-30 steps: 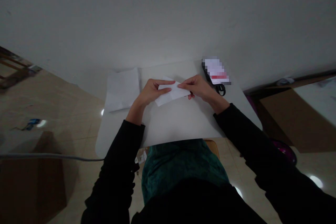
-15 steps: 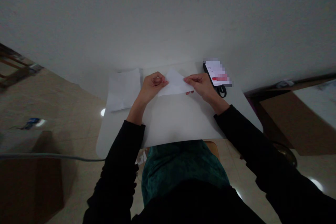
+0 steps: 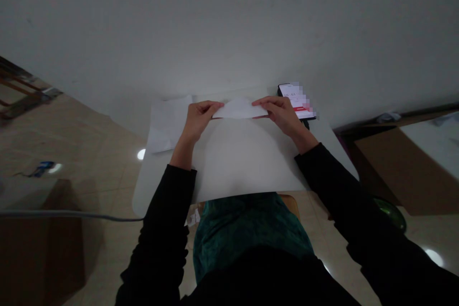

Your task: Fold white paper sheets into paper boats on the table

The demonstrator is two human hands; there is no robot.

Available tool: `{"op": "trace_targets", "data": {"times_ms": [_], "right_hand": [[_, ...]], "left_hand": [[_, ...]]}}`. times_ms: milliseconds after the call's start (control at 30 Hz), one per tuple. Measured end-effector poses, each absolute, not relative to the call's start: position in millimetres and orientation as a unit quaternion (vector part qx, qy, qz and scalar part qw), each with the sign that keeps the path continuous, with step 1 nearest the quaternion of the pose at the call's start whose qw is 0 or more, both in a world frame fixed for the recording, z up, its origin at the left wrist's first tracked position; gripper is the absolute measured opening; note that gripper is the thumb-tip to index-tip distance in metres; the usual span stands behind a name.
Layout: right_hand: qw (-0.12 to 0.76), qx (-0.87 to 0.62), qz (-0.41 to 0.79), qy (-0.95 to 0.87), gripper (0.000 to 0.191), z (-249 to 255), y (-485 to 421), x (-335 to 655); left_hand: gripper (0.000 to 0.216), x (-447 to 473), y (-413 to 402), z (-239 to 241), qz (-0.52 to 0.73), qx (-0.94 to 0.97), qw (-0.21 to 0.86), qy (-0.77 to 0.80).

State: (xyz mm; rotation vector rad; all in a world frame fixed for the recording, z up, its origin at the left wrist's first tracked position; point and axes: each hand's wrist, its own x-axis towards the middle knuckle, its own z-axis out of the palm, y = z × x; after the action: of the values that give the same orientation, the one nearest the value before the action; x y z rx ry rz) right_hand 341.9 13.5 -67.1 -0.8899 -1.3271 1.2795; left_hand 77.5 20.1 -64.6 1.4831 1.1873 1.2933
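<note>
A folded sheet of white paper [image 3: 237, 108] is stretched between my two hands, over the far part of the white table [image 3: 244, 162]. My left hand [image 3: 201, 114] pinches its left end between thumb and fingers. At the other end, my right hand [image 3: 279, 111] grips the paper, with fingertips showing beneath its lower edge. The paper's middle rises to a low peak. Left of my left hand lies a stack of white paper [image 3: 167, 124], partly covered by that hand. Just beyond my right hand is a phone [image 3: 299, 100] with a lit screen.
A grey wall [image 3: 229, 24] stands directly behind the table. A cable [image 3: 71, 214] runs in from the left to the table's edge. Cardboard boxes [image 3: 405, 167] are at the right, and another brown box [image 3: 46, 244] sits at lower left on the tiled floor.
My left hand has shifted left and now grips the paper's left end. The paper has tilted and looks narrower and wider, stretched between both hands. The right hand has moved slightly.
</note>
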Motion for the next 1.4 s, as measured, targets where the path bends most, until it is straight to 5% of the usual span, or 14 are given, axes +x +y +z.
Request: {"op": "trace_targets", "data": {"times_ms": [167, 267, 533, 867, 1200, 1400], "right_hand": [[0.526, -0.351, 0.543, -0.553, 0.024, -63, 14, 350], [0.525, -0.382, 0.505, -0.569, 0.038, -64, 15, 351], [0.532, -0.364, 0.500, -0.579, 0.035, -70, 17, 346], [0.658, -0.374, 0.415, -0.505, 0.050, -77, 21, 333], [0.640, -0.389, 0.456, -0.480, 0.044, -82, 20, 330], [0.653, -0.403, 0.324, -0.553, 0.021, -83, 6, 318]], "left_hand": [[0.018, 76, 16, -57, 0.528, 0.579, 0.490, 0.381], [0.036, 79, 13, -56, 0.508, 0.599, 0.471, 0.402], [0.038, 86, 17, -65, 0.544, 0.590, 0.413, 0.431], [0.048, 101, 21, -73, 0.606, 0.550, 0.395, 0.417], [0.056, 104, 25, -76, 0.653, 0.501, 0.423, 0.379], [0.049, 116, 19, -79, 0.706, 0.341, 0.484, 0.390]]}}
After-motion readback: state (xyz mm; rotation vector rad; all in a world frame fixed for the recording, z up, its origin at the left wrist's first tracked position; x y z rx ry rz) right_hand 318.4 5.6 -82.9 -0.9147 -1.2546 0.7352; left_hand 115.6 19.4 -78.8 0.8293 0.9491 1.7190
